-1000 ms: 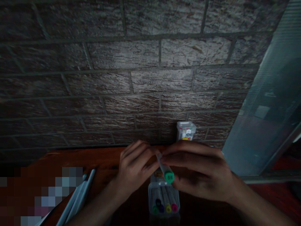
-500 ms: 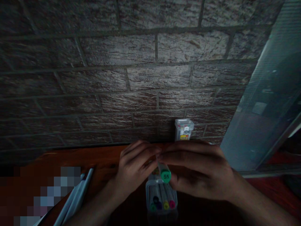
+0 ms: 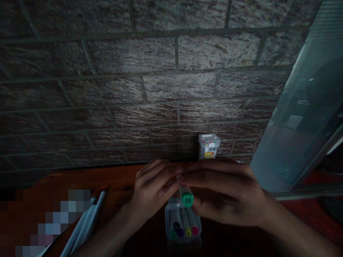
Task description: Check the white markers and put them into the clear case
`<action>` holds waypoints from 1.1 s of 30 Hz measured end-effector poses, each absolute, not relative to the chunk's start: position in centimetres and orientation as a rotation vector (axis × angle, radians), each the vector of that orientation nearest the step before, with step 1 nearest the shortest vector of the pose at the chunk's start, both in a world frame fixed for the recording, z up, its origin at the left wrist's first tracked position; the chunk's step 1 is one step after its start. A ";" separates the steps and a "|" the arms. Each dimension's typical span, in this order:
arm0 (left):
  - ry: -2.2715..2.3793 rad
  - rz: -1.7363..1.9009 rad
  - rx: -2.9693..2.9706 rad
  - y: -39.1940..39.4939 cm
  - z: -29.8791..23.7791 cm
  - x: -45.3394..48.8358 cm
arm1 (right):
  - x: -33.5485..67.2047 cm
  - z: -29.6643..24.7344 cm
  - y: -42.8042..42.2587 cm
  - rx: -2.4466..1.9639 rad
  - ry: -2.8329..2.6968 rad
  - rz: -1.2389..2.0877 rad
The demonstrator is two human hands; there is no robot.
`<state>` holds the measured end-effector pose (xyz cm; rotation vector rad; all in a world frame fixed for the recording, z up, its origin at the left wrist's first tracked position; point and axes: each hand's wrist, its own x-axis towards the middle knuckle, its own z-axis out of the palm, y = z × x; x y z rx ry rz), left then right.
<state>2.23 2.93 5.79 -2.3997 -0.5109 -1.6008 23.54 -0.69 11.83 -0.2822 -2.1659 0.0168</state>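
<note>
Both hands meet over a dark red wooden table (image 3: 115,182). Between them is a marker with a green end cap marked 55 (image 3: 187,199). My right hand (image 3: 225,194) wraps its fingers round the marker's near end. My left hand (image 3: 152,189) pinches its far end with curled fingers. Just below the marker stands a clear plastic marker case (image 3: 183,225), open at the top, with several markers in it showing green, purple, yellow and pink caps.
A dark brick wall (image 3: 150,89) rises right behind the table. A second clear case (image 3: 209,146) stands against it. Pale pens (image 3: 85,225) lie at the lower left beside a blurred patch. A glass pane (image 3: 300,117) leans at the right.
The green-capped marker has tilted more upright and drawn slightly back toward the hands, above the case. Both hands keep their hold and have shifted only a little.
</note>
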 end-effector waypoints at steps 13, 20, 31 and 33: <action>-0.500 -1.603 -2.414 2.8 6.1 2.3 | 23.6 11.7 -0.7 -0.288 -2.171 0.019; -0.487 -1.614 -2.407 2.9 5.8 2.3 | 23.6 11.8 -0.7 -0.262 -2.181 0.024; -0.652 -1.447 -2.466 3.3 5.9 1.8 | 24.5 12.1 -0.5 -0.313 -2.154 0.023; -0.690 -1.443 -2.469 3.3 6.0 1.6 | 24.9 12.1 -0.3 -0.372 -2.136 -0.005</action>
